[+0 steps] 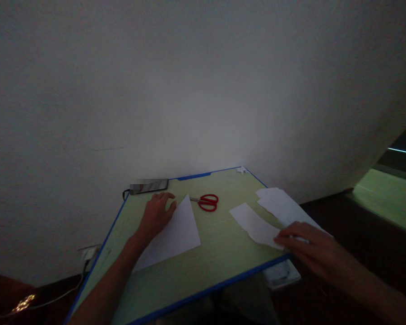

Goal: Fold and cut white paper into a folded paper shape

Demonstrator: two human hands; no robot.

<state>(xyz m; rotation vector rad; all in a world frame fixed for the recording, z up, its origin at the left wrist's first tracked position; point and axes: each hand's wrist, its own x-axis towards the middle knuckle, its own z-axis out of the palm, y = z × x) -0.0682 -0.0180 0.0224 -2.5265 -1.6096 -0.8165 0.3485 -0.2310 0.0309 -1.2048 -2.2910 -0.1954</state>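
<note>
Over at the table (pixel 219 257), right hand (pixel 307 239) pinches a paper scrap (pixel 253 223), left hand (pixel 157 212)'s over a sheet (pixel 182 232), fingers kinda spread.

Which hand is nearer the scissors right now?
Left. The left hand is to the left of the scissors, a corner of the sheet between them; the right hand is farther off, right and toward the person, holding the strip.
</note>
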